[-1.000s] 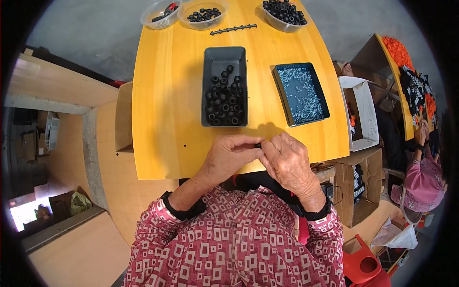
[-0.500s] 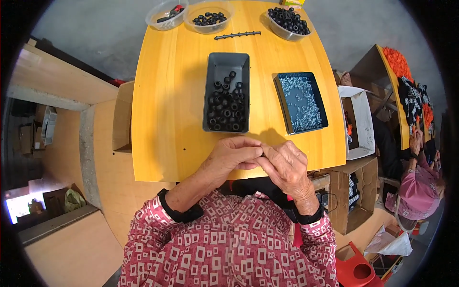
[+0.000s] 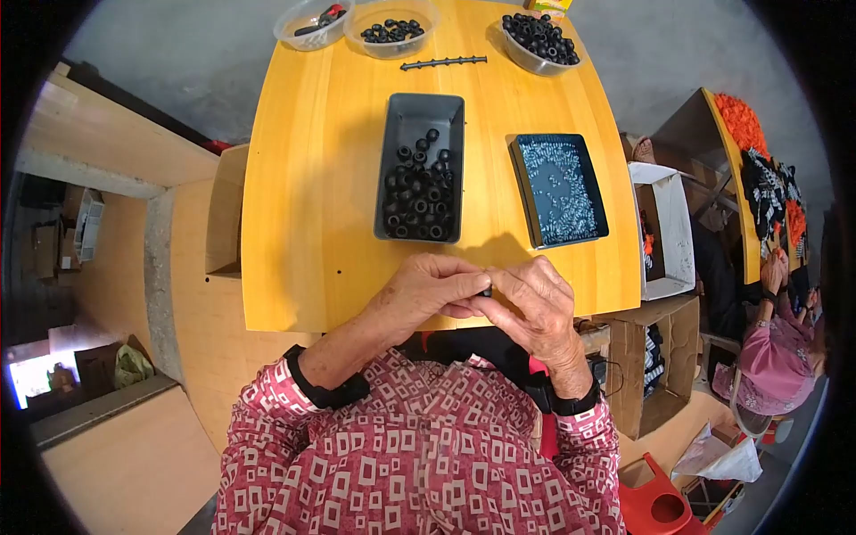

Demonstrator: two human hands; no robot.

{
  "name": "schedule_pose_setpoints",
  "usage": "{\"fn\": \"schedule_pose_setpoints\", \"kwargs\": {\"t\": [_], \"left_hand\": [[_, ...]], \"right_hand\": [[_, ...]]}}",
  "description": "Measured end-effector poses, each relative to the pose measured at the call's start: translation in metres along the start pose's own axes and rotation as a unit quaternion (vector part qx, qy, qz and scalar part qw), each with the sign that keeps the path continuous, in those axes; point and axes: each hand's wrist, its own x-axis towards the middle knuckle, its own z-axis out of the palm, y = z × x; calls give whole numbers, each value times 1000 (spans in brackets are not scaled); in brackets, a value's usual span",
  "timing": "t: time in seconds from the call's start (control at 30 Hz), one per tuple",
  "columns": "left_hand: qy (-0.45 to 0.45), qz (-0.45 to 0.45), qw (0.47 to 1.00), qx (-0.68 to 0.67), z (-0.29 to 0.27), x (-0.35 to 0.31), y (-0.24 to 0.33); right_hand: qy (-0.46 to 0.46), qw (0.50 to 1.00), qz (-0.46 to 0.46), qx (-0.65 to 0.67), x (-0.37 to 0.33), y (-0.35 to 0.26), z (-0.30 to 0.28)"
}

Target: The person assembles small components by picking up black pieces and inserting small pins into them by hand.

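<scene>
left hand (image 3: pixel 426 287), right hand (image 3: pixel 535 301) | pinching black piece (image 3: pixel 486 292) | now more visible

No text, label, number or sign can be read here. On the yellow box (image 3: pixel 550 7) at the far edge of the desk (image 3: pixel 312 196), any print is too small and cut off.

The shirt (image 3: pixel 410 464) is deep pink, printed all over with cream square outlines of uneven sizes, some tilted. Its 2 long sleeves (image 3: pixel 265 401) carry the same print, and 2 black bands (image 3: pixel 578 405) ring the sleeve ends.
</scene>
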Motion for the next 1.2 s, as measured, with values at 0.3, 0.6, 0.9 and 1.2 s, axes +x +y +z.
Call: {"fn": "schedule_pose_setpoints", "kwargs": {"t": [0.3,0.6,0.9,1.2], "left_hand": [[-12,19,1000,-3,-2,-1,-5],[-28,22,999,-18,6,-5,-7],[-41,87,995,-18,9,2,-22],[-35,110,993,4,13,6,-22]], "right_hand": [[-1,1000,13,20,-4,-2,-2],[6,993,82,85,-4,-9,-11],[36,950,223,215,-16,-15,-15],[54,918,293,263,-19,-14,-17]]}}
